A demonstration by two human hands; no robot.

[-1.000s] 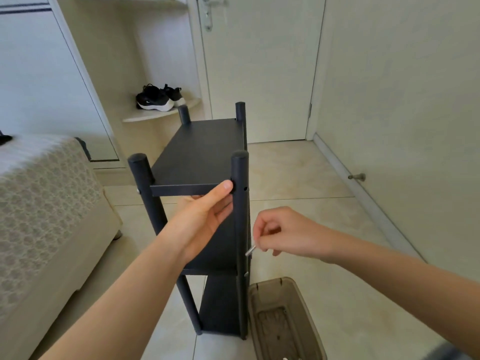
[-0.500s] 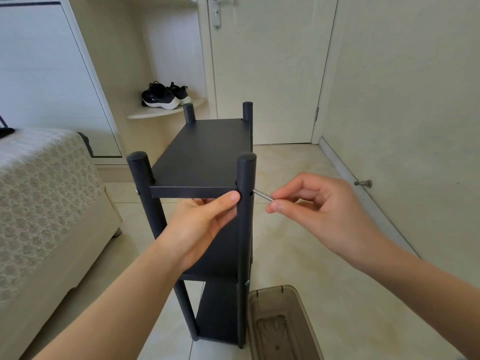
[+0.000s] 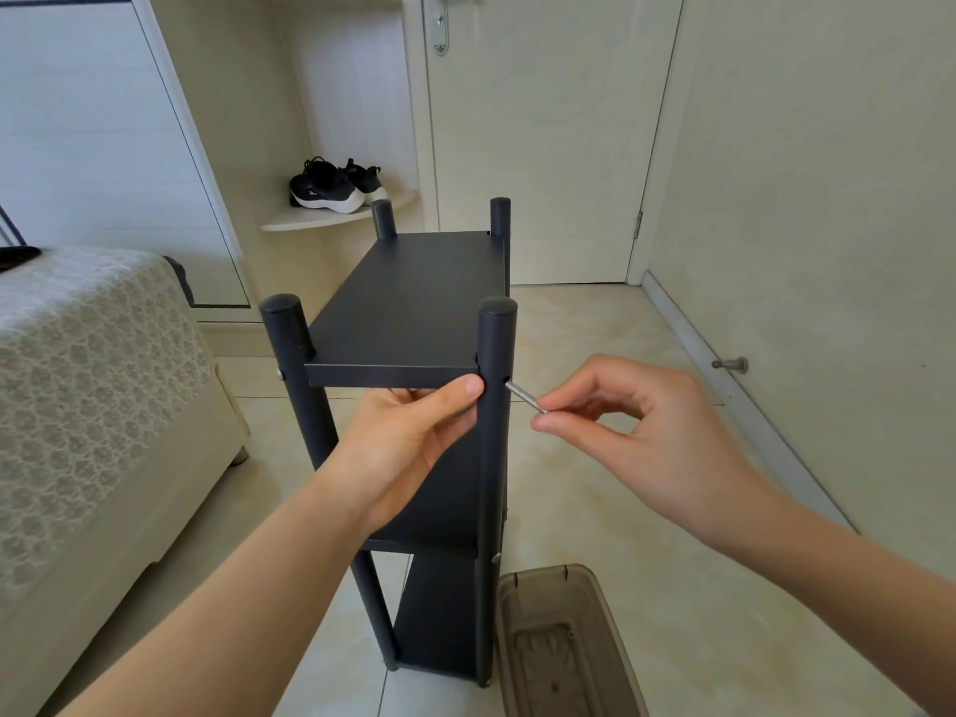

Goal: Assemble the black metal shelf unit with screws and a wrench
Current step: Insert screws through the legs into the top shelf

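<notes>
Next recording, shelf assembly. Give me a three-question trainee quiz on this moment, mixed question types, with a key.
1. True or false: the left hand, gripping the top shelf at its front edge, also holds the thin silver rod.
2. Which post has the hole that the rod's tip meets? A. near right post B. near left post C. far left post
3. Fill in: the translucent brown bin stands on the floor to the ___ of the shelf unit's base.
Key: 1 false, the right hand pinches it; 2 A; 3 right.
</notes>
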